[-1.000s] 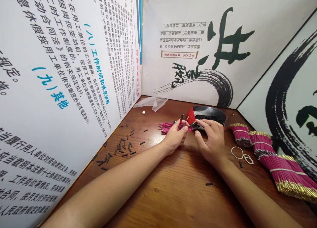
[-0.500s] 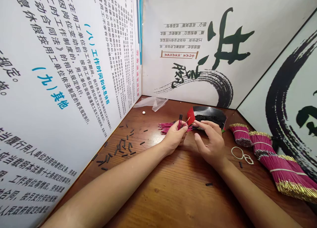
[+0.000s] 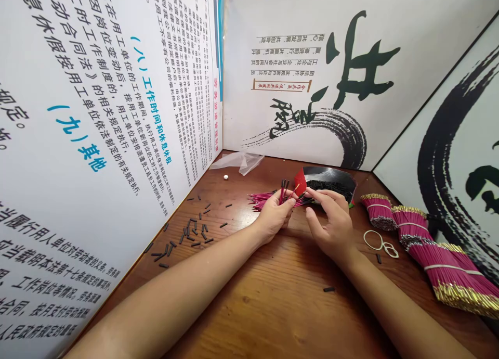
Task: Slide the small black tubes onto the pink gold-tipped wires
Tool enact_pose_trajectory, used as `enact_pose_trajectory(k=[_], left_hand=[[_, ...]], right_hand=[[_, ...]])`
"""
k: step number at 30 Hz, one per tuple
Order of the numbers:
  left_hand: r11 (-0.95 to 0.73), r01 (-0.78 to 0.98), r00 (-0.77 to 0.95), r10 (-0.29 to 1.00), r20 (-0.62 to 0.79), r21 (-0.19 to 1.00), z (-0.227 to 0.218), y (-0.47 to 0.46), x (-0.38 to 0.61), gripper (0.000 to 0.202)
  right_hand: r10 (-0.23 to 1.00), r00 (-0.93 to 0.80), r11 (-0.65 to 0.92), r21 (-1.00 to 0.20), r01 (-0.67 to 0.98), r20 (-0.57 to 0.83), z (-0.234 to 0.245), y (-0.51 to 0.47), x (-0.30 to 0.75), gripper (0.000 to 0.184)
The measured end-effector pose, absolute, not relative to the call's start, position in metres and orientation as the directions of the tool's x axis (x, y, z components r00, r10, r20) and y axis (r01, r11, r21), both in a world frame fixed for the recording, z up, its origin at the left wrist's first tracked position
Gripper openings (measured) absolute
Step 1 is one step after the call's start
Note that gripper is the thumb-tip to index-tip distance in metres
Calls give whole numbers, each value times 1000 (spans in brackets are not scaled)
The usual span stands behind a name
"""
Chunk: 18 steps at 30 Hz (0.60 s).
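My left hand (image 3: pixel 273 216) is closed on a few thin magenta wires (image 3: pixel 281 195). Black sleeves cap some of their upright ends, while one gold-tipped end leans right. My right hand (image 3: pixel 330 219) is just to the right, its thumb held away from the outstretched index finger. That index fingertip meets a small dark piece beside the gold-tipped wire, too small to make out fully. Behind my left hand lies a loose pile of magenta wires (image 3: pixel 258 200). A black and red container (image 3: pixel 331 175) full of short black tubes stands behind my right hand.
Loose black tubes (image 3: pixel 191 229) are scattered at left. Banded magenta wire bundles (image 3: pixel 444 268) lie at right, near pale rubber bands (image 3: pixel 373 239). A clear plastic bag (image 3: pixel 249 163) and a small white ball (image 3: pixel 225 177) sit at the back. Printed panels (image 3: pixel 296 47) enclose the table.
Sleeved wire ends above my left hand stand slightly further apart. My right hand has barely shifted.
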<state>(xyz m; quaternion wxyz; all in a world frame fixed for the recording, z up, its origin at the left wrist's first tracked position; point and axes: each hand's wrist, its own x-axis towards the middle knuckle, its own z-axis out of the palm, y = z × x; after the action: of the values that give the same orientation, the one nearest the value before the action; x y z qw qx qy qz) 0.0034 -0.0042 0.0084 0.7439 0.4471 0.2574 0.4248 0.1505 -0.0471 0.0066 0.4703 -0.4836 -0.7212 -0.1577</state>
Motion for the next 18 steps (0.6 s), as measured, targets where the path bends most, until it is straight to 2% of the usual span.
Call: enact_pose_trajectory(k=[10,18], left_hand=[[258,-411,532,847,0,874,4,0,2,28],[247,-390,525,851,-7,887,4,0,2,20]], right_hand=[[531,-92,482,-211,850,843,10,-47,151,34],[546,-82,466,-222,856,834,7,-46,153,33]])
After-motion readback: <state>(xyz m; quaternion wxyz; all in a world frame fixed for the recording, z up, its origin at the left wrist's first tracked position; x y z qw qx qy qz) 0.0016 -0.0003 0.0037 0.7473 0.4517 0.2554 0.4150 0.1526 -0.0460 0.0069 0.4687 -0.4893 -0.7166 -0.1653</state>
